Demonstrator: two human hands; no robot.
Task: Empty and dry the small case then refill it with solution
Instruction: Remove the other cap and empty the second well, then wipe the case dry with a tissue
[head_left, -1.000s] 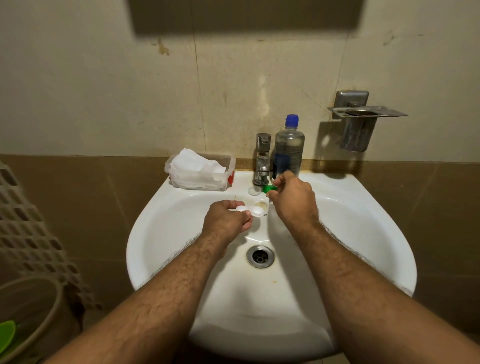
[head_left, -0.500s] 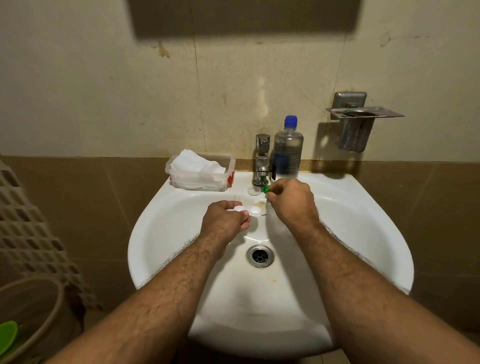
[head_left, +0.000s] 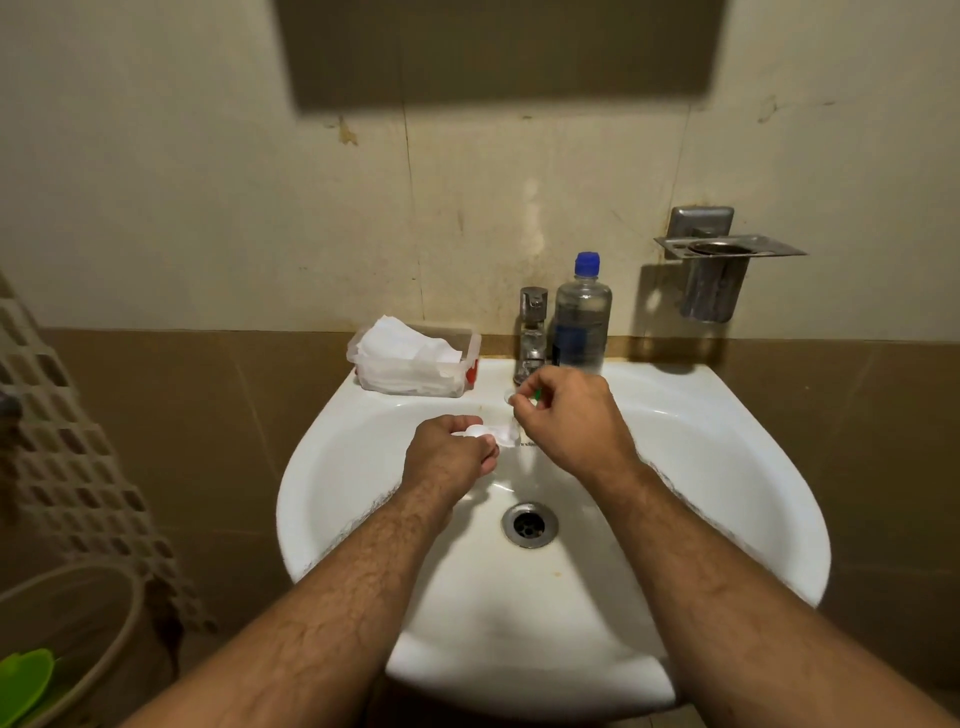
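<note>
A: Case (head_left: 496, 434) — where, and what's new?
B: Held over the basin of the sink (head_left: 363, 467), just in front of the tap (head_left: 532, 332). Left hand (head_left: 449, 457) grips its near end, fingers curled round it. A second ago one well stood open and the right hand (head_left: 566, 421) pinched a green cap (head_left: 536, 395) just above it. Now that hand has lifted back toward the tap, grip still pinched on the cap

A: Meaning?
B: My guess: lids coming off, emptying barely begun; drying and refill not yet started

A: Count?
B: One case, one green cap, one white cap (head_left: 510, 397) lying on the rim, one bottle (head_left: 582, 317) with blue top, one tub of tissues (head_left: 413, 358), one drain (head_left: 530, 524), one metal cup holder (head_left: 719, 270) on the wall
</note>
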